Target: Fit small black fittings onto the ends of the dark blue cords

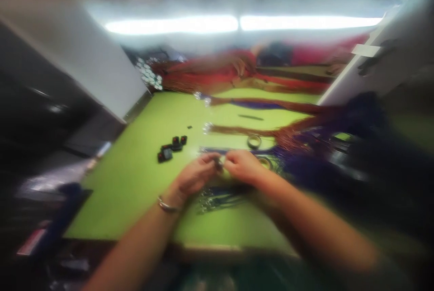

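Note:
Both hands meet over the middle of the green table (135,182). My left hand (198,173), with a bracelet at its wrist, is closed with fingertips on a small dark piece (219,163). Beside it my right hand (242,165) is closed in a pinch at the same spot; what it grips is too small and blurred to name. Under and behind the hands lie thin dark wires with clear connector ends (206,202). A roll of tape (254,141) lies just beyond my right hand, and a second roll (265,162) is partly hidden by it.
Several black pieces (165,153) lie left of the hands. Brown wire bundles (244,131) cross the table behind, near a thin dark tool (251,117). Dark blue wires (325,173) heap at the right. Another person's hand (240,65) is at the far side among red wires.

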Tool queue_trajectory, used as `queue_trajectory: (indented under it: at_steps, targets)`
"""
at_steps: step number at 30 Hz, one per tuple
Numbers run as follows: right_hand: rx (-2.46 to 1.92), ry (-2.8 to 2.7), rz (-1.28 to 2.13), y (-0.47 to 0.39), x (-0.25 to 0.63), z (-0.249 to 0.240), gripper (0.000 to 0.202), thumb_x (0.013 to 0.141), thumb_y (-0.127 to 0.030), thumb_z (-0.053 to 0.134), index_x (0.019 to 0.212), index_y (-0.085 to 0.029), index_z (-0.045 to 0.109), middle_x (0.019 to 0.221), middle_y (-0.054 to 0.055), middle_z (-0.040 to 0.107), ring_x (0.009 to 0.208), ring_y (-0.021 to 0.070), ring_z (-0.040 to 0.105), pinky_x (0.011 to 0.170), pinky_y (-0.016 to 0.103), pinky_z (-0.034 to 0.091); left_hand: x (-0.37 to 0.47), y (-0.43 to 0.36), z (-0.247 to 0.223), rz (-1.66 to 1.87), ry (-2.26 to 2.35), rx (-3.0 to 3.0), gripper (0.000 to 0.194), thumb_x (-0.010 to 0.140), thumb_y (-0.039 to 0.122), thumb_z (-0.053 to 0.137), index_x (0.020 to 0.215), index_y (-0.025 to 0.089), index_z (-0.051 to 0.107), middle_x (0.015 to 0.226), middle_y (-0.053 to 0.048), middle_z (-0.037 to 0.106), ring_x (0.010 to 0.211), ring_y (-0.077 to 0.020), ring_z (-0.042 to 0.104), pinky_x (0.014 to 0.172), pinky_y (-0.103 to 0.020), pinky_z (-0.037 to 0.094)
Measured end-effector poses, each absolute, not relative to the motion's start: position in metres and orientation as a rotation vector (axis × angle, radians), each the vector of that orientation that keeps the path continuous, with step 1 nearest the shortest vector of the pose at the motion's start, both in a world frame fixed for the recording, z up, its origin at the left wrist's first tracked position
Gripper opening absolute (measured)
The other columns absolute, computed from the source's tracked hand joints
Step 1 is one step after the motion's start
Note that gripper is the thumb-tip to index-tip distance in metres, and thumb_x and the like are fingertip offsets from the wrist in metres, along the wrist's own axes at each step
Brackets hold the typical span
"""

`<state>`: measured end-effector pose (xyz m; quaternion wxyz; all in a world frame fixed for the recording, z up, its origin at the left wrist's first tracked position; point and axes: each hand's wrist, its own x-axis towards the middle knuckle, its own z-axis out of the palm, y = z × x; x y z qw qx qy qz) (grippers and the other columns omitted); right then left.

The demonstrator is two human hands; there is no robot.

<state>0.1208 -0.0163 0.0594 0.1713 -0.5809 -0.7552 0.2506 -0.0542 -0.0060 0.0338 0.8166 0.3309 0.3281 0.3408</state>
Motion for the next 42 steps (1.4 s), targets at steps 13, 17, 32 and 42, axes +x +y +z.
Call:
queue_trajectory:
  at_steps: [13, 17, 32, 42]
  targets:
    - [-1.529, -1.800, 1.086, -0.015, 0.123, 0.057, 0.019, 0.073, -0.023, 0.049, 0.058, -0.014, 0.057, 0.049, -0.003, 0.052, 0.047, 0.0073, 0.046, 0.049, 0.018, 0.034, -0.049, -0.010, 0.031, 0.846, 0.837, 0.919, 0.031, 0.067, 0.025, 0.075, 0.096, 0.015, 0.069, 0.083, -0.005, 0.068, 0.069, -0.0117, 0.062, 0.067, -0.023, 0.049]
    - [-1.597, -1.591, 1.220, -0.016, 0.125, 0.062, 0.015, 0.073, -0.024, 0.053, 0.063, -0.014, 0.059, 0.046, -0.004, 0.052, 0.042, 0.0075, 0.047, 0.047, 0.019, 0.037, -0.048, -0.009, 0.033, 0.847, 0.853, 0.809, 0.031, 0.065, 0.023, 0.077, 0.093, 0.015, 0.069, 0.084, -0.004, 0.068, 0.071, -0.0114, 0.063, 0.069, -0.023, 0.050]
    - [-1.459, -1.916, 0.653, -0.018, 0.129, 0.044, 0.014, 0.077, -0.021, 0.051, 0.069, -0.016, 0.062, 0.065, 0.000, 0.060, 0.061, 0.0100, 0.048, 0.062, 0.021, 0.037, -0.052, -0.007, 0.034, 0.816, 0.870, 0.766, 0.034, 0.066, 0.023, 0.077, 0.097, 0.012, 0.068, 0.080, -0.006, 0.067, 0.063, -0.0094, 0.061, 0.059, -0.020, 0.049]
    - [-1.530, -1.774, 0.911, -0.014, 0.127, 0.044, 0.016, 0.071, -0.019, 0.048, 0.056, -0.014, 0.054, 0.055, -0.002, 0.050, 0.056, 0.0088, 0.043, 0.057, 0.020, 0.034, -0.054, -0.008, 0.028, 0.862, 0.877, 0.947, 0.034, 0.068, 0.025, 0.075, 0.099, 0.016, 0.068, 0.085, -0.007, 0.068, 0.071, -0.0138, 0.063, 0.066, -0.025, 0.049]
